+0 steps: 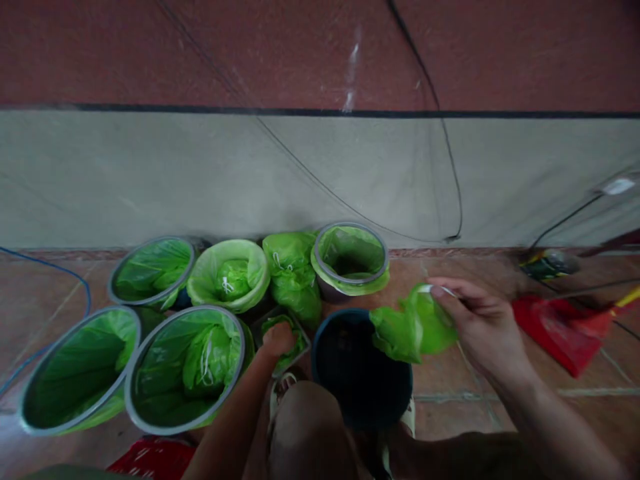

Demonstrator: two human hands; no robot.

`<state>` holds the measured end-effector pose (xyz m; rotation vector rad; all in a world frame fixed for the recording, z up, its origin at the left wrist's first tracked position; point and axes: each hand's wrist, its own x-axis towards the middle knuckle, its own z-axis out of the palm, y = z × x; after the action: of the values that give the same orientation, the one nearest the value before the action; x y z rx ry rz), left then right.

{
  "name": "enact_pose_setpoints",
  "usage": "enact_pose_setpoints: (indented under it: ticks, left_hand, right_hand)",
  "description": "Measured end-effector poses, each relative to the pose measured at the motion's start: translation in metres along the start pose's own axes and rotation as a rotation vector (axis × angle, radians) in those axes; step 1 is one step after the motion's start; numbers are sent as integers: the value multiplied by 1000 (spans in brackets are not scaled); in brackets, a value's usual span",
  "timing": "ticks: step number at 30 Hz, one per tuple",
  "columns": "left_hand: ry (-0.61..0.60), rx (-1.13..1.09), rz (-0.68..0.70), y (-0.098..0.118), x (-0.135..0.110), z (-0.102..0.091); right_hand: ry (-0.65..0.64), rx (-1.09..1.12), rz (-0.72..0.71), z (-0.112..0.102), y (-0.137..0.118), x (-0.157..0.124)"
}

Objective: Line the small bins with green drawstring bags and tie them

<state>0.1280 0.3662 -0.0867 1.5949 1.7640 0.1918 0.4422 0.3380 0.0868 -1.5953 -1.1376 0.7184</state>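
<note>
My right hand (477, 323) is closed on a crumpled green plastic bag (413, 328), holding it by its white drawstring above the right rim of an unlined dark blue bin (361, 370). My left hand (277, 339) reaches down into a small grey container (304, 337) of folded green bags, its fingers curled on the bags there. My knee (313, 427) is in front of the blue bin.
Several grey-rimmed bins lined with green bags (183, 367) stand on the tiled floor to the left and behind, against a wall. A tied green bag (295, 273) sits between them. A red dustpan (560, 330) lies at right; cables hang on the wall.
</note>
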Motion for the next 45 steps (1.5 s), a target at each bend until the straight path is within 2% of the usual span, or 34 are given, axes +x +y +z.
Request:
enact_pose_setpoints:
  ticks: [1, 4, 7, 9, 11, 13, 15, 18, 21, 25, 27, 29, 32, 35, 37, 39, 42, 45]
  left_hand:
    - [-43, -28, 34, 22, -7, -14]
    - [-69, -450, 419, 105, -39, -47]
    - [-47, -590, 686, 184, -77, -57]
    - [0, -549, 773, 217, -97, -54]
    - [103, -469, 784, 232, -111, -50]
    - [237, -368, 742, 234, -120, -48]
    - [343, -236, 692, 229, -130, -50]
    - [428, -41, 634, 217, -149, -60]
    - [518, 39, 550, 200, -168, -71]
    - [634, -74, 443, 164, -182, -83]
    - [675, -230, 407, 144, -183, -86]
    - [680, -437, 364, 127, -182, -87]
    - [601, -798, 244, 118, -186, -90]
    - [499, -1028, 182, 129, -198, -102]
    - [385, -1120, 207, 142, -211, -113]
    - [214, -1185, 217, 150, -224, -121]
    - [0, -1239, 202, 147, -240, -117]
    - [-134, -1289, 201, 129, -248, -103]
  right_hand:
    - [-40, 5, -23, 0, -2, -1]
    - [-179, 48, -64, 1, -17, -8]
    - [-289, 112, -108, -4, -41, -22]
    - [-347, 132, -161, -15, -58, -33]
    - [-388, 97, -234, -32, -71, -44]
    - [-369, -32, -335, -53, -80, -56]
    - [-280, -247, -450, -77, -86, -68]
    - [-72, -589, -578, -109, -90, -84]
    - [166, -805, -597, -139, -90, -95]
    - [449, -867, -497, -177, -80, -99]
    - [519, -850, -445, -192, -68, -100]
    - [534, -817, -407, -201, -55, -101]
    - [477, -689, -316, -202, -41, -102]
    - [362, -391, -161, -197, -40, -99]
    - [301, -157, -93, -195, -46, -97]
    - [284, 13, -73, -193, -52, -95]
    - [290, 125, -47, -191, -51, -99]
    - [285, 173, 44, -190, -37, -108]
